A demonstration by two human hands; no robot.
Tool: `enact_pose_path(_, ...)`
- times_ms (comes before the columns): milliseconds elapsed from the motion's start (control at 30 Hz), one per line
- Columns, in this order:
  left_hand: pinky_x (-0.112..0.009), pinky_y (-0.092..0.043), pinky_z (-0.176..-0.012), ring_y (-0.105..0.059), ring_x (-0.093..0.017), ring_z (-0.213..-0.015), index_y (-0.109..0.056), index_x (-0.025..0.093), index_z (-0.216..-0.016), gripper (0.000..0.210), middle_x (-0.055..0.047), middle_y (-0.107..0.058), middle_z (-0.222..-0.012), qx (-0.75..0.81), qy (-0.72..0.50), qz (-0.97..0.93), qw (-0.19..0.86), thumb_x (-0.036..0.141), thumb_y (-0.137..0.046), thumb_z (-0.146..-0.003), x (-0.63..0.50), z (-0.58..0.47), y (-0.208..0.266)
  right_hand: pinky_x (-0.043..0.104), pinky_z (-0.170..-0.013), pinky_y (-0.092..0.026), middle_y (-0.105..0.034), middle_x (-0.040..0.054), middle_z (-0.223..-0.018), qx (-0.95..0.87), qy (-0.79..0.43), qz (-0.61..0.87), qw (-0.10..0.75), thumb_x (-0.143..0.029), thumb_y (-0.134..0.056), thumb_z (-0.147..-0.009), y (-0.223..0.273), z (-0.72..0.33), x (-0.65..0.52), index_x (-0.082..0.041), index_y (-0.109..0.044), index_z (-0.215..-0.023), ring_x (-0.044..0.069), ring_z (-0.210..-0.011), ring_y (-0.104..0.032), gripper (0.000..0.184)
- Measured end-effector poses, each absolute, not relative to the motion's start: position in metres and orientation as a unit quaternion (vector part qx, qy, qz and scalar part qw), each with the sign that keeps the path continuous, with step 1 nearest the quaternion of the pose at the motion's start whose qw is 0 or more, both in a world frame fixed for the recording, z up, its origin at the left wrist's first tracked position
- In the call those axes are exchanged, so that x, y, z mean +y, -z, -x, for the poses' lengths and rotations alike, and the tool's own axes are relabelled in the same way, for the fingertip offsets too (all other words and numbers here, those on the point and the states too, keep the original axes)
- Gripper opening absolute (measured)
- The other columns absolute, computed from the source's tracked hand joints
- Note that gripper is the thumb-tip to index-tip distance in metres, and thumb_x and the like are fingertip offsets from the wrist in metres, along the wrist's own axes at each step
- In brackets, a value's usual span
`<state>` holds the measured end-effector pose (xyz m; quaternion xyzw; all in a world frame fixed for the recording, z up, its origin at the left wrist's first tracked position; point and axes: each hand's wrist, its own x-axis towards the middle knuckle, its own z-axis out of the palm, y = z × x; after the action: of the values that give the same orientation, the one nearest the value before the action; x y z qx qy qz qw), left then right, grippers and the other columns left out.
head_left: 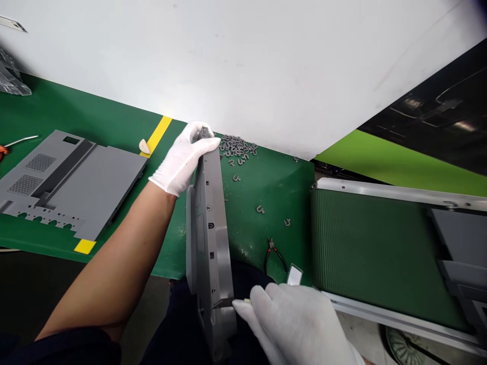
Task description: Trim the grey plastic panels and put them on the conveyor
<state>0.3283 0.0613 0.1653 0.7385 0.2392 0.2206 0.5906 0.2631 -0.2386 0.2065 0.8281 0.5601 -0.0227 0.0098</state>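
Note:
A grey plastic panel (218, 238) stands on its edge in front of me, its narrow side with small slots facing up. My left hand (180, 161), in a white glove, is closed around the panel's far end. Nearer to me, my right hand (297, 322), gloved too, grips a knife (223, 303). The knife's dark blade lies across the panel's near edge; most of its handle is hidden in my fingers. Beyond the panel lies a heap of small grey hook-shaped plastic pieces (238, 147), with several more scattered closer.
On the green table (175, 256), a second grey panel (102, 177) lies flat at left. Pliers (271, 248) with dark handles lie right of the held panel. A conveyor belt (369, 258) carrying grey parts runs at right. A white wall (228, 61) rises behind the table.

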Motion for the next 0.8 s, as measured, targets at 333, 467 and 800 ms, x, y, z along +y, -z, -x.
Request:
enact_pose_path(333, -0.049, -0.057, -0.085, -0.057, -0.029, -0.106, -0.056, 0.023, -0.089, 0.020, -0.003, -0.058, -0.094, 0.244, -0.218, -0.732, 0.598, 0.035, -0.070, -0.080, 0.059, -0.329, -0.166, 0.036, -0.047, -0.017, -0.049, -0.0015, -0.045, 0.539, 0.021, -0.842, -0.015, -0.045, -0.055, -0.103, -0.217, -0.264, -0.239, -0.023, -0.046, -0.059, 0.012, -0.041, -0.043, 0.050)
enact_pose_path(467, -0.049, -0.057, -0.086, -0.057, -0.029, -0.106, -0.056, 0.023, -0.088, 0.021, -0.003, -0.058, -0.094, 0.244, -0.218, -0.727, 0.603, 0.035, -0.070, -0.079, 0.058, -0.329, -0.166, 0.036, -0.048, -0.017, -0.050, -0.0013, -0.046, 0.544, 0.027, -0.839, -0.025, -0.044, -0.054, -0.104, -0.215, -0.264, -0.242, -0.023, -0.048, -0.060, 0.012, -0.041, -0.043, 0.049)
enact_pose_path(800, -0.048, -0.055, -0.086, -0.057, -0.027, -0.102, -0.056, 0.024, -0.089, 0.020, -0.003, -0.057, -0.095, 0.245, -0.216, -0.725, 0.606, 0.034, -0.069, -0.079, 0.058, -0.331, -0.165, 0.034, -0.046, -0.021, -0.049, -0.0021, -0.048, 0.546, 0.102, -0.830, -0.054, -0.044, -0.050, -0.105, -0.201, -0.266, -0.252, -0.022, -0.051, -0.062, 0.011, -0.042, -0.039, 0.048)
